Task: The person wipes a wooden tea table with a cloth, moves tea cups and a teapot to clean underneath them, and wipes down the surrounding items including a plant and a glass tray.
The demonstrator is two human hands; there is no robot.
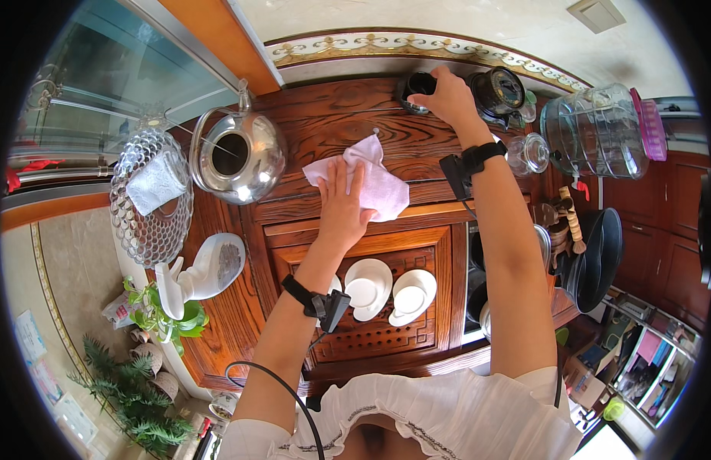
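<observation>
My left hand (341, 207) presses flat on a pink cloth (384, 192), which lies crumpled on the dark wooden tabletop (338, 103). Near the wall, my right hand (447, 95) has its thumb and fingers around the rim of a small black pot or cup (418, 89). Just right of that hand stands a dark glass pot with a lid (498, 92). A steel kettle (257, 155) is to the left of the cloth. Two white cups on saucers (364, 290) (410, 299) sit on the carved wooden panel nearer my body, with part of another white piece behind my left forearm.
At left are a glass tray (122, 201) with a folded white cloth (157, 183), a white spray bottle (208, 270) and a green plant (188, 322). At right stand a glass jar (528, 154), a large glass dispenser (599, 132) with a red tap, wooden tools (571, 215) and a black basin (599, 259).
</observation>
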